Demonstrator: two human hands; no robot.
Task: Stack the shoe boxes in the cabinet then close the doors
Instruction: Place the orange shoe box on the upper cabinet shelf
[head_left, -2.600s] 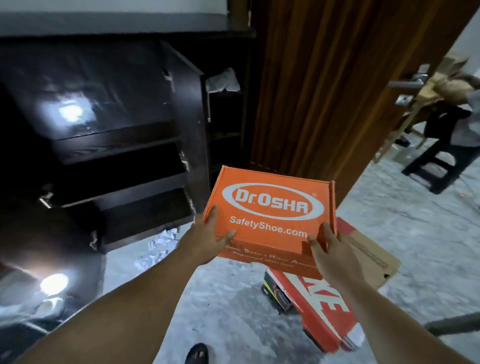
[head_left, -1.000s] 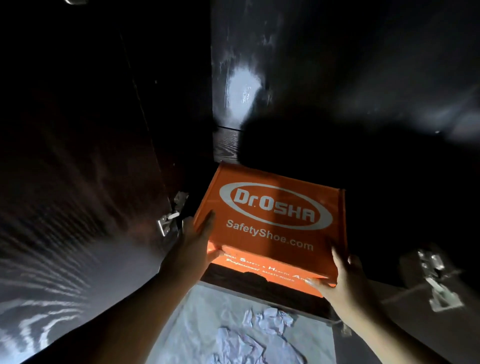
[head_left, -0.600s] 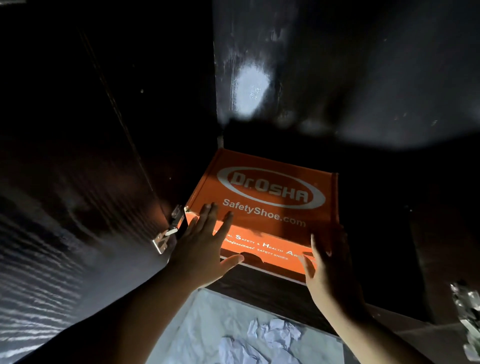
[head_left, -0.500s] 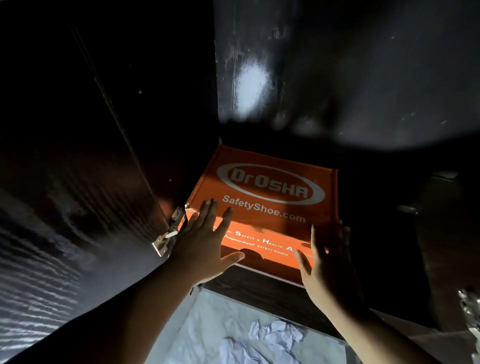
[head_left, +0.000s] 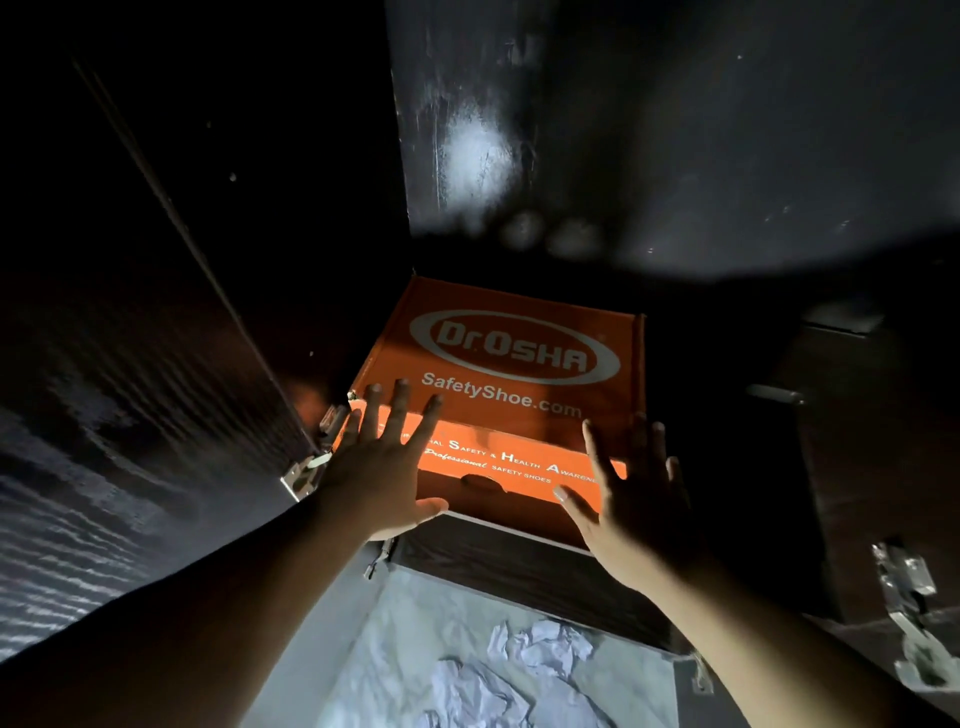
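The fingers (head_left: 400, 410) of the left hand (head_left: 382, 467) are straight and spread, laid flat against the front face of the orange cardboard shoe box (head_left: 519, 374) at its 8 o'clock corner, curling round nothing; the fingers (head_left: 644, 441) of the right hand (head_left: 636, 499) are likewise straight and fanned, at the box's 4 o'clock corner, though whether the palm touches the cardboard cannot be told. A second ago both hands gripped the box by its near corners and held it tilted above the shelf; half a second ago they had already let go and opened flat, and since then the box has slid only slightly deeper, with the hands in nearly the same pose. The box, printed "Dr.OSHA SafetyShoe.com" in white on its lid, now lies flat on the bottom shelf (head_left: 519, 571) of the dark wooden cabinet (head_left: 623, 156), pushed towards the left inner wall, its lid shut so its contents cannot be seen. It is the only thing visible inside the compartment; the space at 3 o'clock of it is too dark to read. The open dark cabinet door (head_left: 130, 364) stands at 9 o'clock, a metal hinge (head_left: 306, 473) just beside the left wrist. At 6 o'clock, crumpled white paper (head_left: 519, 670) lies on the pale floor (head_left: 363, 649).
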